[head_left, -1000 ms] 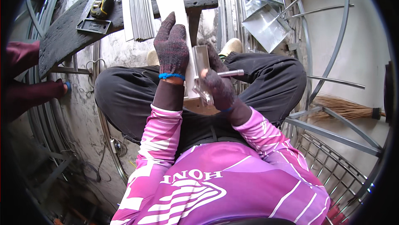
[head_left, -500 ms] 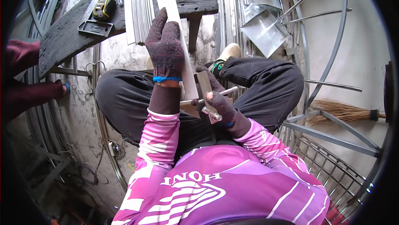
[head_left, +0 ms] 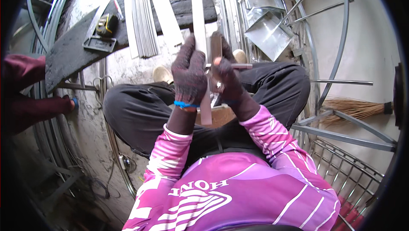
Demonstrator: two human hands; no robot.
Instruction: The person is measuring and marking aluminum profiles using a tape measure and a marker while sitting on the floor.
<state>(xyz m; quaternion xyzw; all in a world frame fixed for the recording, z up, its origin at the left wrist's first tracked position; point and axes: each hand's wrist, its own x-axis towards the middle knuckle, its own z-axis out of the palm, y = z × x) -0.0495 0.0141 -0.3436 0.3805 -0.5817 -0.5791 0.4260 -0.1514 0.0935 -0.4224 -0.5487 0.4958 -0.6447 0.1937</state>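
My left hand, in a dark knitted glove with a blue cuff, is closed around a flat, pale strip. The strip points away from me, and its near end shows below the hand. Close beside it, my gloved right hand grips a clamp-like metal tool with a dark flat plate and a thin crossbar. A bare thumb tip shows through that glove. Whether tool and strip touch is hidden between the hands. Beneath them a brown block sits between my legs.
Ahead, a dark wooden bench bears a stack of pale strips, another strip and a tape measure. Bent sheet metal lies right of it. A broom and metal frame stand right; another person's sleeve shows left.
My left hand has come nearer and to the right, with the strip now apart from the one on the bench. My right hand and the tool have moved farther from my body.
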